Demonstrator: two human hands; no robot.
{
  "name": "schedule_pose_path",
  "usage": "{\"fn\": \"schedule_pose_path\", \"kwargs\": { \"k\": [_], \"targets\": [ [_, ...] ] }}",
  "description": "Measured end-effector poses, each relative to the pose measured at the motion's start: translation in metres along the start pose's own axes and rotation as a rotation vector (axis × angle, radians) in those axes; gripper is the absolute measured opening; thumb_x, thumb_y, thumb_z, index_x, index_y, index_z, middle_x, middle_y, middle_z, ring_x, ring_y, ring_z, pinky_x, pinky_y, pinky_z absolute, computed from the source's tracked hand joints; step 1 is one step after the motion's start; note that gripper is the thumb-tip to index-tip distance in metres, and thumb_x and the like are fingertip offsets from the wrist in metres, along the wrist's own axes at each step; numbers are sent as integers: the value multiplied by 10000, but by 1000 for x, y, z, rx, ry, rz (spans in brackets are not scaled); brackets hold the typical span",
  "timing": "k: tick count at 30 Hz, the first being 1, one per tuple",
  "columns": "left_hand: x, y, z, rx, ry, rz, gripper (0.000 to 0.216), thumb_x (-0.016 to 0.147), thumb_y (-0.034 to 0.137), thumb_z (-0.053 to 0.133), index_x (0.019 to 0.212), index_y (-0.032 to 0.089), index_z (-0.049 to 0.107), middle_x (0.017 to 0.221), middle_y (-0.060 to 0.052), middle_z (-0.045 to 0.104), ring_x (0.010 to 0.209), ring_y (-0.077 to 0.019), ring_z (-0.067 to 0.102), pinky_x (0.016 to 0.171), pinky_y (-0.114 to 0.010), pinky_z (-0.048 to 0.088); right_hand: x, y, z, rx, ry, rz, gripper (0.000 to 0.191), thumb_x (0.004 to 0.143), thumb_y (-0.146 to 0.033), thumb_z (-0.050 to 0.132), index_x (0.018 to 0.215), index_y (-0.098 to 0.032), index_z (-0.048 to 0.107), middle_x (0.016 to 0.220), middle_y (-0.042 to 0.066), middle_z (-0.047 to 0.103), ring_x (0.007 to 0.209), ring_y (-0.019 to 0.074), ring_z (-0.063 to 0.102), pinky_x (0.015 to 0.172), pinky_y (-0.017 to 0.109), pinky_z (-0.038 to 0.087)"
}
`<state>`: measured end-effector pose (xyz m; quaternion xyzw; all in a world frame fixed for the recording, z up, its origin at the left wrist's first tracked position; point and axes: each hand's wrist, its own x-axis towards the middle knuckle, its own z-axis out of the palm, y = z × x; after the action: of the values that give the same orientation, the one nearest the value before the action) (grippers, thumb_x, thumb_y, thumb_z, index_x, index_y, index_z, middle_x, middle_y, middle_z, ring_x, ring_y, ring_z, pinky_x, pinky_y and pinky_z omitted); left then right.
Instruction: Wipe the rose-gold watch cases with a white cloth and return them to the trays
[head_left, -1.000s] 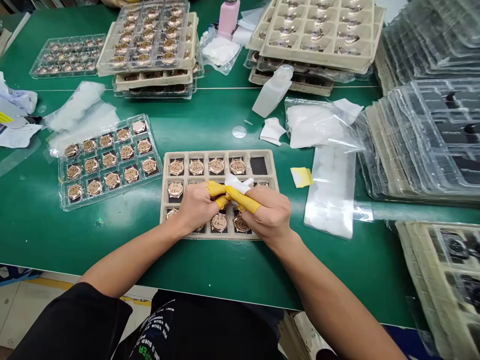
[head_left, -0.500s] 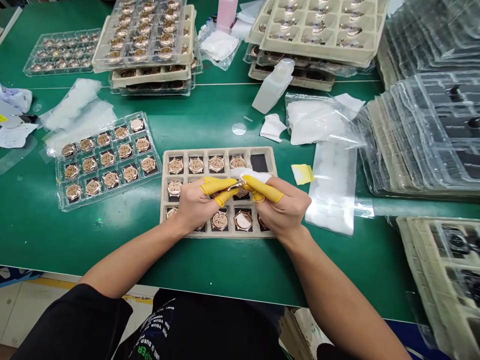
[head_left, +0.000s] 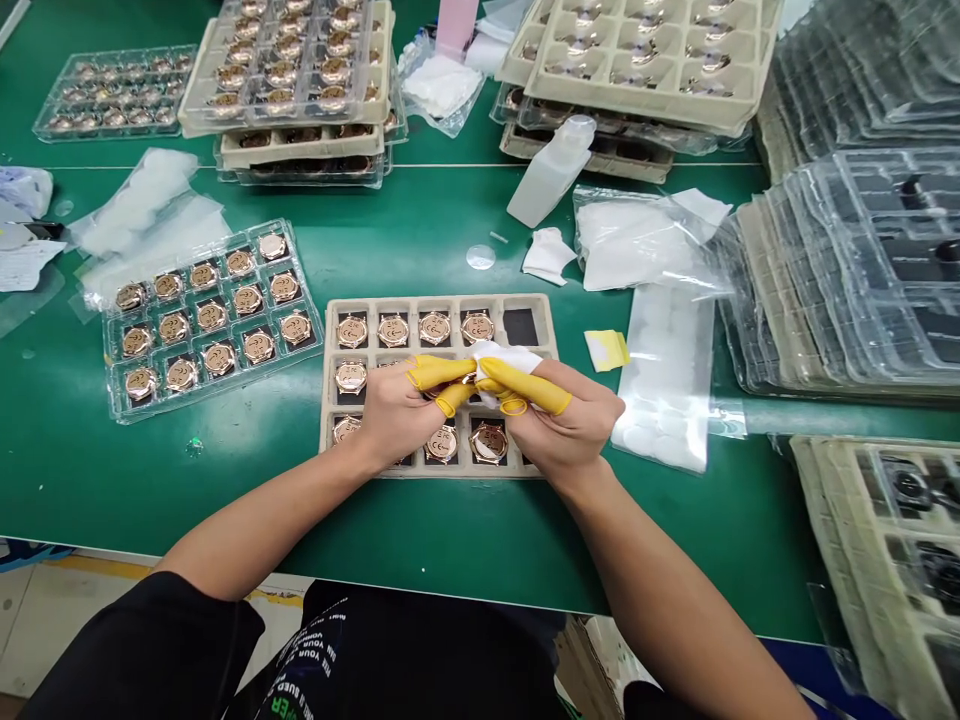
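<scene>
Both hands meet over a beige compartment tray (head_left: pixel 330 375) that holds several rose-gold watch cases. My left hand (head_left: pixel 397 410), with yellow finger cots on thumb and forefinger, pinches a watch case (head_left: pixel 470 379) that is mostly hidden between the fingers. My right hand (head_left: pixel 566 420), also in yellow finger cots, presses a white wiping cloth (head_left: pixel 502 357) against that case. One compartment (head_left: pixel 517 326) at the tray's top right is empty.
A clear blister tray (head_left: pixel 112 375) of watch cases lies to the left. Stacked trays (head_left: pixel 300 150) stand at the back, clear lids (head_left: pixel 847 260) pile up on the right. A squeeze bottle (head_left: pixel 551 175), plastic bags (head_left: pixel 660 380) and a yellow-white pad (head_left: pixel 604 349) lie nearby on the green mat.
My right hand swung out to the right with the cloth, then came back in over the case. My left hand stayed in place, pinching the case.
</scene>
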<state>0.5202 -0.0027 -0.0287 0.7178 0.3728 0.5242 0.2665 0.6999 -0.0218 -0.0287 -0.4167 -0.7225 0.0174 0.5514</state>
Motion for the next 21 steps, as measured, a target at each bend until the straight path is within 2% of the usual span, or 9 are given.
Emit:
{"fn": "schedule_pose_path", "kwargs": {
  "k": [3, 4, 7, 9, 12, 14, 15, 17, 21],
  "targets": [
    [-2, 1, 3, -128, 45, -113, 176, 815, 193, 791, 987, 223, 814, 966, -52, 815, 846, -178, 771, 787, -314, 658, 3, -6, 1, 68, 42, 229, 323, 808, -79, 685, 1036, -278, 798, 793, 5, 740, 629, 137, 657, 523, 256, 487],
    [-3, 1, 4, -169, 50, -148, 175, 811, 210, 800, 985, 217, 813, 985, -59, 813, 868, -183, 773, 806, -323, 661, 4, -7, 0, 66, 37, 261, 292, 810, -83, 682, 1004, -265, 803, 745, -2, 716, 588, 124, 621, 503, 250, 460],
    [-2, 0, 5, -291, 58, -268, 197, 799, 261, 821, 986, 200, 804, 994, -63, 810, 893, -186, 776, 842, -330, 665, 7, -5, -6, -90, 8, 198, 254, 783, -75, 669, 916, -238, 812, 657, -11, 650, 533, 106, 531, 459, 247, 371],
    [1, 0, 6, -372, 65, -357, 234, 780, 295, 842, 979, 185, 788, 971, -58, 807, 878, -178, 777, 840, -315, 664, 7, -3, -9, -143, -1, 216, 223, 785, -92, 671, 882, -235, 811, 627, -15, 619, 528, 105, 509, 451, 251, 346],
    [6, 0, 7, -457, 14, -431, 265, 784, 330, 842, 981, 172, 762, 962, -59, 799, 872, -174, 774, 818, -298, 660, 4, -4, -6, 71, -9, 428, 138, 846, -197, 691, 910, -240, 805, 655, -12, 637, 558, 115, 562, 490, 255, 432],
    [7, -1, 6, -440, -46, -379, 241, 821, 331, 809, 1002, 180, 759, 981, -62, 796, 884, -173, 768, 817, -303, 653, 2, -6, -2, 184, -6, 482, 132, 864, -239, 700, 949, -243, 801, 739, 2, 692, 613, 129, 620, 539, 268, 495],
    [7, -1, 5, -384, -64, -315, 214, 836, 315, 793, 1005, 186, 764, 990, -63, 795, 893, -173, 762, 820, -308, 647, 1, -8, -1, 188, -4, 444, 146, 867, -228, 692, 965, -244, 799, 781, 9, 713, 646, 136, 643, 563, 273, 512],
    [4, -3, 2, -185, -86, -144, 133, 849, 251, 767, 968, 193, 782, 976, -65, 795, 889, -173, 751, 805, -306, 634, 0, -10, 0, 118, -37, 270, 206, 864, -156, 642, 978, -242, 790, 800, 13, 724, 670, 135, 649, 578, 265, 503],
    [-1, -4, -3, 169, -109, 141, 86, 841, 154, 724, 884, 179, 793, 873, -55, 795, 789, -164, 739, 697, -274, 607, 0, -8, -5, -172, -124, -111, 266, 779, -43, 580, 870, -212, 764, 683, 3, 681, 569, 112, 544, 525, 262, 383]
  ]
}}
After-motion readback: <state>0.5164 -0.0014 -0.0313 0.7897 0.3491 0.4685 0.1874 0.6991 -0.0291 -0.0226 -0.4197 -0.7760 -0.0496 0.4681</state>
